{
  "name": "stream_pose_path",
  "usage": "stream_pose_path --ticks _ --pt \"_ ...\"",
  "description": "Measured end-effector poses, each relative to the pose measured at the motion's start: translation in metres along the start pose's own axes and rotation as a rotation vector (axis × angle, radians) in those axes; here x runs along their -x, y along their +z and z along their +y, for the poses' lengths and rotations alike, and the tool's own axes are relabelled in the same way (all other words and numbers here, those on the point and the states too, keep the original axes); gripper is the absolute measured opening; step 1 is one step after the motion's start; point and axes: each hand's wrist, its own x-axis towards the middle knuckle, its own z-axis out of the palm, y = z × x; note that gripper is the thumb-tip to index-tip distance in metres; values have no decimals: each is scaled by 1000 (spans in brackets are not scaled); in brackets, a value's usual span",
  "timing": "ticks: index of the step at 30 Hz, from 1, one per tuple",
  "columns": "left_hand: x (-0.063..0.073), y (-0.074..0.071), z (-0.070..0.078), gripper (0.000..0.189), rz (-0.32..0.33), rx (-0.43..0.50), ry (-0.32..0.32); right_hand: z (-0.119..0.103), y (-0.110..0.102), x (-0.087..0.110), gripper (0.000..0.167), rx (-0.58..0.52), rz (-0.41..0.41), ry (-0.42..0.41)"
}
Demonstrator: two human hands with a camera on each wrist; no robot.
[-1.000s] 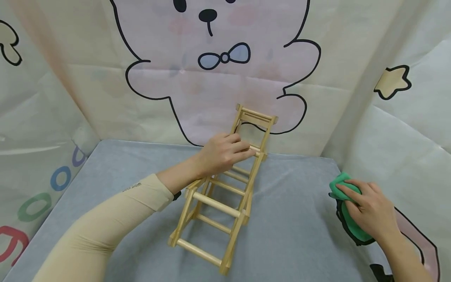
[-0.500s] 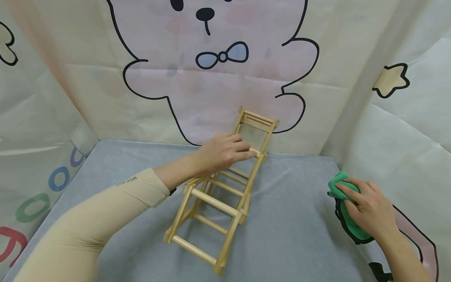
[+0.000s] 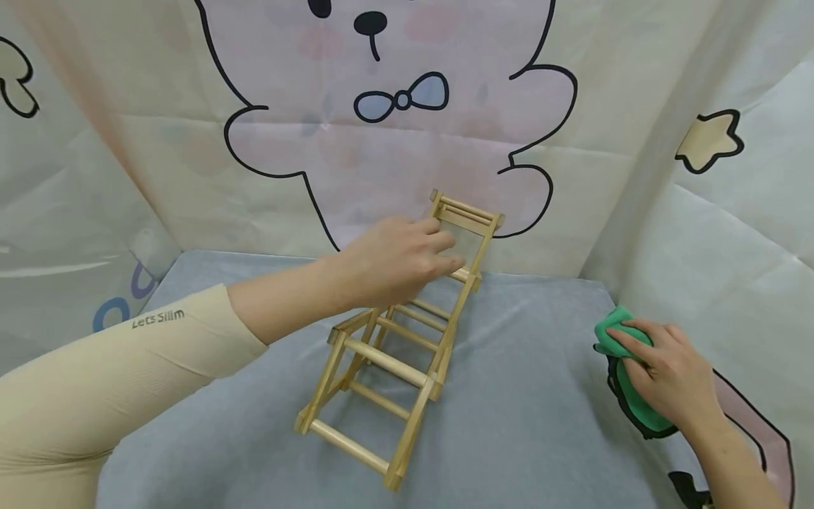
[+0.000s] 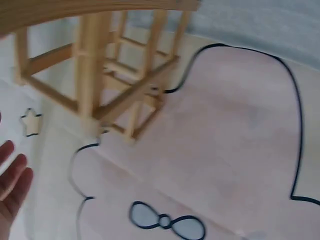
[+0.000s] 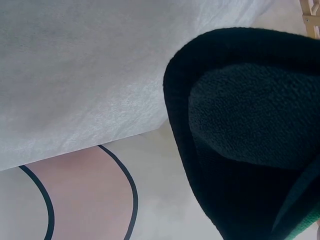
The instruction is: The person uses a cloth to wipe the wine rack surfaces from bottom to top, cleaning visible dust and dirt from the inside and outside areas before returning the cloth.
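A small pale wooden rack (image 3: 388, 364) with several rungs stands slantwise on the grey-blue cloth, its far end tall against the back wall. My left hand (image 3: 400, 261) is over the rack's upper part, near a crossbar. In the left wrist view, the fingers (image 4: 17, 185) look loose and spread, apart from the wood (image 4: 92, 75). To the right, my right hand (image 3: 668, 375) grips a green cloth item (image 3: 613, 332) with black trim. Seen up close in the right wrist view, its black-edged dark side (image 5: 250, 115) fills much of the frame; its exact kind is unclear.
Grey-blue cloth (image 3: 521, 396) covers the table. A printed sheet (image 3: 254, 141) with a bear drawing hangs behind, and further printed sheets (image 3: 750, 212) close in both sides. The right hand is close to the right-hand sheet.
My left hand has lifted off the rack's crossbar, and the left forearm has swung up. The rack's near end shifted slightly left. My right hand stays with the green cloth item.
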Motion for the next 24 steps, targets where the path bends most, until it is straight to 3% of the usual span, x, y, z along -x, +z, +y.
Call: stream_pose_path --ticks 6,14,17,19,21,24 --pt "13 -17 31 6 121 29 -65 -1 1 -1 41 1 7 -8" --pt "66 -20 56 34 157 194 -130 -5 4 1 41 1 -7 -9" --pt "85 -16 60 38 162 217 -127 -6 3 4 38 -2 -19 10" --pt "94 -13 63 28 152 214 -112 -6 4 5 38 -6 -21 16" --pt "100 -11 65 22 138 196 -90 -7 4 5 38 -7 -21 22" --pt "104 -9 68 30 114 145 -58 -7 7 4 39 -9 -11 18"
